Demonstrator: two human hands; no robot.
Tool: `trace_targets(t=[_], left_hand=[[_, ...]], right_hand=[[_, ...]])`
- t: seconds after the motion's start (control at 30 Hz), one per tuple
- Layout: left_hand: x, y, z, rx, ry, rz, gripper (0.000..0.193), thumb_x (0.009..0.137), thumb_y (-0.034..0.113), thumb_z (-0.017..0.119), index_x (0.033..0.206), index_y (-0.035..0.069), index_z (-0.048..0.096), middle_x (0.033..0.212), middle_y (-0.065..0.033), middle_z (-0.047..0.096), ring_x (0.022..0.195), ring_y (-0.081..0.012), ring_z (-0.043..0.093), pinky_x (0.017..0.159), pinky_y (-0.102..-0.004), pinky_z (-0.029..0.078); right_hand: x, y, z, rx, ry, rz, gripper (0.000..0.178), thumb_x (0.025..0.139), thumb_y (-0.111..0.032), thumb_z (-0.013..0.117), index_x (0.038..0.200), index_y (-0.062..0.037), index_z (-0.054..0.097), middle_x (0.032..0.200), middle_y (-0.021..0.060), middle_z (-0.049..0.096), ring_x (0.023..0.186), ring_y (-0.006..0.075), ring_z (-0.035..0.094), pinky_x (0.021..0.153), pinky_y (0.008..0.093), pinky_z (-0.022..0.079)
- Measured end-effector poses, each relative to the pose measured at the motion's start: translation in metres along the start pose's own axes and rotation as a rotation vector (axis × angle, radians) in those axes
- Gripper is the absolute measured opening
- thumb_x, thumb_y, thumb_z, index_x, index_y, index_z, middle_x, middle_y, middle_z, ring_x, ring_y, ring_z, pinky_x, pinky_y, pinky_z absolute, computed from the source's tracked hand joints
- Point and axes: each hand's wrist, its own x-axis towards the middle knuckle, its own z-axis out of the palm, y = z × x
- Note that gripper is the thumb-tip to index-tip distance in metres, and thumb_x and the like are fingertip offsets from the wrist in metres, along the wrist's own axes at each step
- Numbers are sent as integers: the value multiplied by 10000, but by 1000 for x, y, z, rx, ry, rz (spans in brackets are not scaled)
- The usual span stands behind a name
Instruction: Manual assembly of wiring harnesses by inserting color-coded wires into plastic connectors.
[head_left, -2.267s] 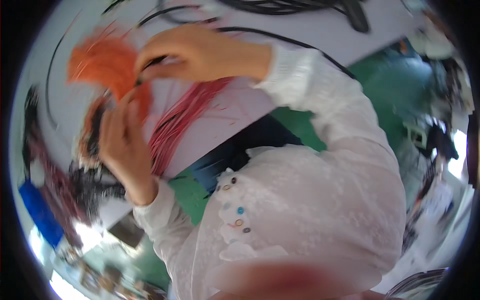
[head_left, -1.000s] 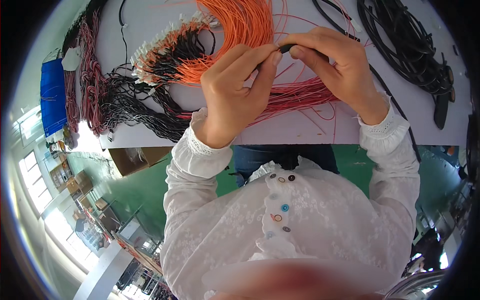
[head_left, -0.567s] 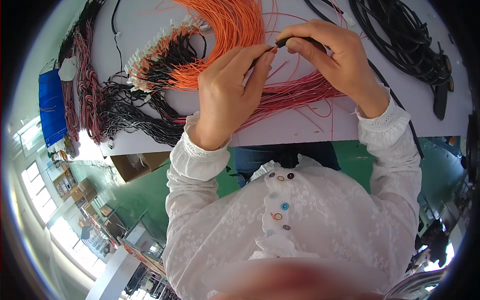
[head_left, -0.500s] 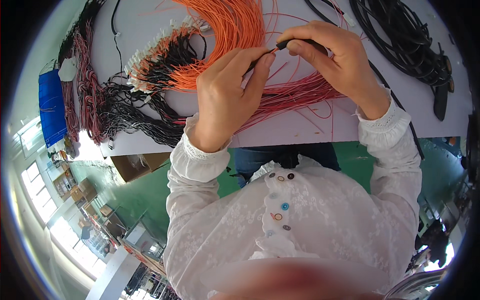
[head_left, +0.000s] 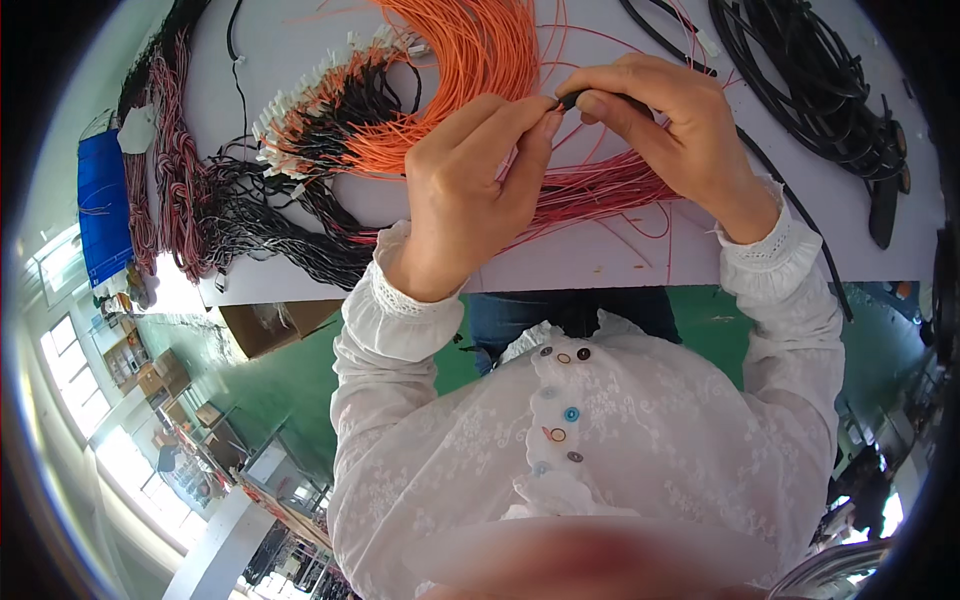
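Above the table, my right hand (head_left: 690,130) is closed round a piece of black cable (head_left: 572,99), its end poking out between thumb and forefinger. My left hand (head_left: 470,190) pinches a thin wire right at that cable end; the fingertips of both hands nearly meet, and they hide most of the wire. Just left of the hands lies a thick bundle of orange wires (head_left: 495,50) with white connectors (head_left: 275,125) at its ends. Under and between my wrists runs a bundle of red wires (head_left: 610,190).
Coiled black cables (head_left: 800,90) lie at the right of the table (head_left: 560,275). On the left are black twisted wires (head_left: 290,250), hanging red and black bundles (head_left: 180,160) and a blue bin (head_left: 104,205). A cardboard box (head_left: 275,325) stands below the table's edge.
My left hand has moved slightly right, closing the gap to the black cable end. The short stretch of wire seen between the hands before is now mostly covered. My right hand has hardly moved.
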Motion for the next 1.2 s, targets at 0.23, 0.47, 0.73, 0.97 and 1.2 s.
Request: trace_targets(t=[0.23, 0.47, 0.73, 0.97, 1.2], left_hand=[[0, -1, 1, 2, 39, 23, 125, 851, -29, 753, 973, -10, 733, 713, -92, 615, 564, -211, 587, 525, -298, 466], [2, 1, 1, -15, 19, -49, 71, 884, -5, 741, 954, -16, 742, 698, -59, 634, 544, -134, 544, 506, -259, 420], [5, 4, -17, -580, -111, -533, 148, 996, 88, 673, 993, -40, 747, 767, 18, 672, 636, -7, 478, 540, -210, 395], [-5, -3, -6, -423, -62, -366, 113, 980, 52, 681, 1004, -44, 737, 774, -1, 688, 637, -27, 516, 533, -221, 419], [-4, 4, 2, -166, -1, -152, 59, 905, -6, 724, 955, -37, 717, 750, -87, 673, 575, -117, 574, 517, -259, 447]], right_hand=[[1, -7, 4, 83, -3, 92, 196, 958, -32, 696, 1146, -10, 745, 935, 90, 743, 767, 149, 683, 681, 258, 536], [1, -5, 8, -48, 71, -49, 234, 907, -16, 741, 1141, -21, 750, 920, 102, 743, 746, 184, 684, 676, 280, 544], [5, 2, -2, -415, 161, -380, 390, 823, -42, 803, 1205, -94, 744, 887, 23, 684, 726, 185, 648, 605, 301, 519], [2, -4, -1, -404, 115, -326, 337, 823, -80, 813, 1153, -86, 743, 793, 23, 624, 609, 159, 591, 525, 290, 455], [2, -7, 2, -300, 98, -237, 279, 845, -73, 799, 1118, -73, 740, 746, 32, 598, 561, 165, 553, 495, 291, 418]])
